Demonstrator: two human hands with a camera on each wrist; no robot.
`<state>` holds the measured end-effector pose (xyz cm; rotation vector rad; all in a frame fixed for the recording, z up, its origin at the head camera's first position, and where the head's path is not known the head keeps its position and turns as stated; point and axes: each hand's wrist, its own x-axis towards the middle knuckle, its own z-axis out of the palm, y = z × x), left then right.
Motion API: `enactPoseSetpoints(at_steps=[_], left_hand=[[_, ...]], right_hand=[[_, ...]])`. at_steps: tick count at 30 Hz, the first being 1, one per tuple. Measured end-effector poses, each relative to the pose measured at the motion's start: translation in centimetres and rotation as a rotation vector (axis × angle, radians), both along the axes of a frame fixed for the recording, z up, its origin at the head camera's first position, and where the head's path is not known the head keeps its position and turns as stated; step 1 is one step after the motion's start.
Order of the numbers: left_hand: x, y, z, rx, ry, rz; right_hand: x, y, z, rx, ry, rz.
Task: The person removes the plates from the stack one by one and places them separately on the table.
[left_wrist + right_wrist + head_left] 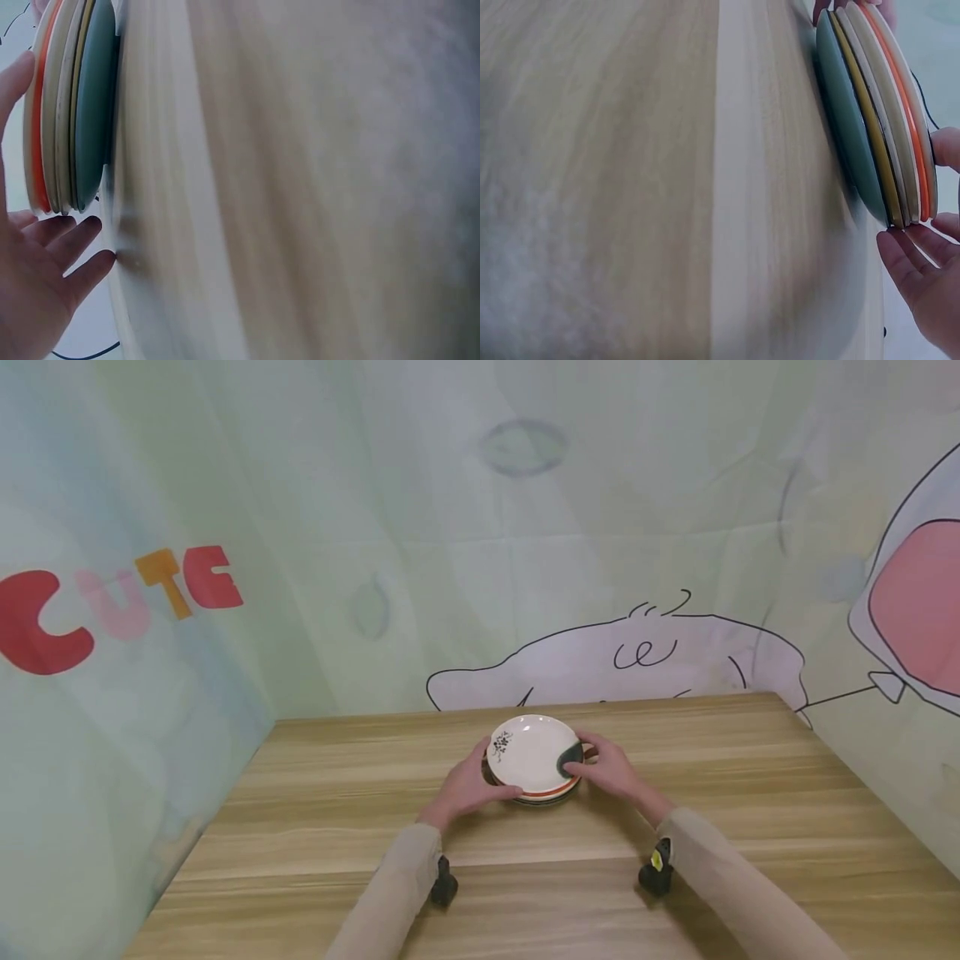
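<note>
A stack of several round plates [90,105] stands near the far edge of the table. Its top plate [531,756] is white with an orange rim band, a dark floral print at left and a dark green patch at right. Lower rims show cream and yellow, and the bottom one is teal. My left hand [467,787] holds the stack's left side, thumb along the front rim, fingers spread at the edge. On the opposite side my right hand [611,768] holds it too, with the thumb over the green patch and fingertips at the stacked rims [911,157].
The wooden table [525,893] has its back edge just behind the plates. A printed cloth [375,527] with cartoon drawings and coloured letters hangs behind and at the sides. Black wrist devices [444,883] sit under both sleeves, above the tabletop.
</note>
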<state>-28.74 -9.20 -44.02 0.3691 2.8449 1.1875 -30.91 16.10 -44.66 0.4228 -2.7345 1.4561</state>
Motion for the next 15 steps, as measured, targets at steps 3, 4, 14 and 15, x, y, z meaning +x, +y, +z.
enactPoseSetpoints(at_steps=[3, 4, 14, 15], left_hand=[[-0.06, 0.03, -0.12, -0.006, 0.007, 0.004], [-0.04, 0.06, -0.11, -0.009, 0.006, 0.007], [-0.05, 0.27, 0.0, -0.009, 0.008, -0.004], [-0.1, 0.26, -0.03, -0.012, 0.008, -0.005]], right_hand=[[0.01, -0.04, 0.07, -0.015, 0.002, 0.004], [0.0, -0.04, 0.06, -0.017, 0.002, 0.005], [0.06, 0.34, 0.19, -0.093, -0.01, 0.027], [0.06, 0.42, 0.23, -0.096, -0.016, 0.031]])
